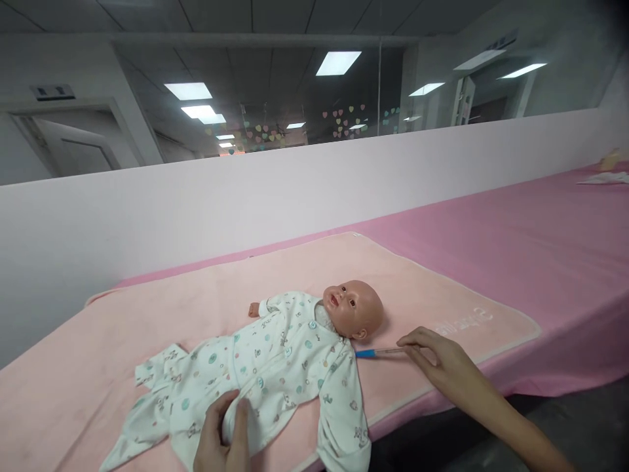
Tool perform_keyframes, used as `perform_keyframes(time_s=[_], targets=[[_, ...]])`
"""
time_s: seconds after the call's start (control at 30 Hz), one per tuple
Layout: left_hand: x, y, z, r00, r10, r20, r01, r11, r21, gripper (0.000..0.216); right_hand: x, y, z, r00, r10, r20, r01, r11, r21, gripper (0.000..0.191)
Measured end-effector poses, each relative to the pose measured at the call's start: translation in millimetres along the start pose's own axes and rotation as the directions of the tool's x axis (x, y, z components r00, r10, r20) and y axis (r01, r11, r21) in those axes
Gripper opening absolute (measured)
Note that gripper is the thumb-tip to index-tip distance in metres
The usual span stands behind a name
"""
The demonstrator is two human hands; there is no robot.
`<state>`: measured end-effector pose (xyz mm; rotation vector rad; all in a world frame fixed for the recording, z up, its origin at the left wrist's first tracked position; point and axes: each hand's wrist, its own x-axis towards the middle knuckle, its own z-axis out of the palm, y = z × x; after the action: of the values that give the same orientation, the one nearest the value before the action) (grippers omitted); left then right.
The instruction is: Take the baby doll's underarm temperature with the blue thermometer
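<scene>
A baby doll (354, 307) in a white patterned romper (265, 373) lies on its back on a light pink blanket (432, 288), head to the right. My left hand (223, 436) rests on the romper near the doll's belly, its fingers pinching the cloth. My right hand (437, 360) is just right of the doll's head, its fingertips closed on a thin stick with a blue tip (378, 353) that points at the doll's neck.
The blanket covers a long table with a darker pink cloth (540, 229). A white partition wall (246, 196) runs along the far side. Another small item lies at the far right end (609, 170). The table's near edge drops to a dark floor.
</scene>
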<state>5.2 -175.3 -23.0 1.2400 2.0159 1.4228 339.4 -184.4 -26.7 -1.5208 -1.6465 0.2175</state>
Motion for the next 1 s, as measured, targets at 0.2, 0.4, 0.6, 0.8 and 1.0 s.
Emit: perform_keyframes(time_s=[0.2,0.4,0.6,0.8,1.0], targets=[[-2,-3,0,0.998,0.056,0.005,-0.056,0.997,-0.05,0.047,30,-62,-25,0.995,0.092,-0.03,-0.078,0.95,0.303,0.029],[-7,-3,-1,0.993,0.119,0.01,-0.118,0.989,-0.084,0.039,75,-107,-21,0.97,0.038,0.241,-0.189,0.745,0.64,0.032],[-5,-10,1,0.986,0.168,-0.005,-0.167,0.978,-0.121,0.036,93,-125,-10,0.925,-0.03,0.378,-0.302,0.542,0.784,0.029],[-6,-14,3,0.977,0.212,-0.014,-0.212,0.972,-0.098,0.033,103,-115,7,0.83,-0.069,0.553,-0.491,0.38,0.784,0.025],[-8,-12,3,0.974,0.225,-0.006,-0.224,0.969,-0.1,0.03,106,-118,7,0.901,0.055,0.431,-0.423,0.339,0.84,0.024]])
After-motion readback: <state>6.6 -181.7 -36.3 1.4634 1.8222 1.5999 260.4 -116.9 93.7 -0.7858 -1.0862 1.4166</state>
